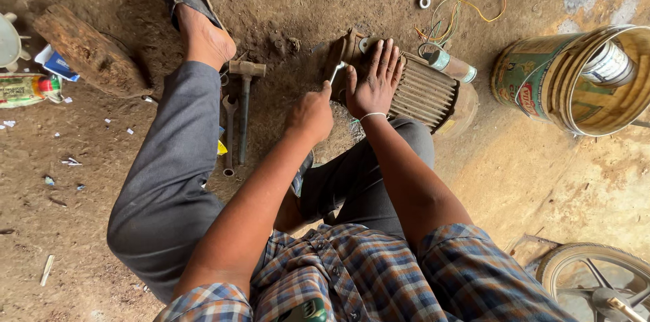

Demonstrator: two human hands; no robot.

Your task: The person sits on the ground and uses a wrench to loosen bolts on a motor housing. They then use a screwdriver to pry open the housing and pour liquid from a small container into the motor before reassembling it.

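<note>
Two hands on the motor (426,92); my left hand (310,115) grips a small tool (336,71) at its end cover; right hand (374,78) lies flat, steadying; I judge a fastener is being worked; next needs firm turning.

A round tin bucket (575,81) lies tipped on its side at far right, its printed label green, gold and red. At the far left edge lies a crumpled green, yellow and red packet (24,88), with a small blue-and-white carton (55,63) just beyond it.

Hammer (245,102), wood block (89,52), tin bucket (575,78)
</note>
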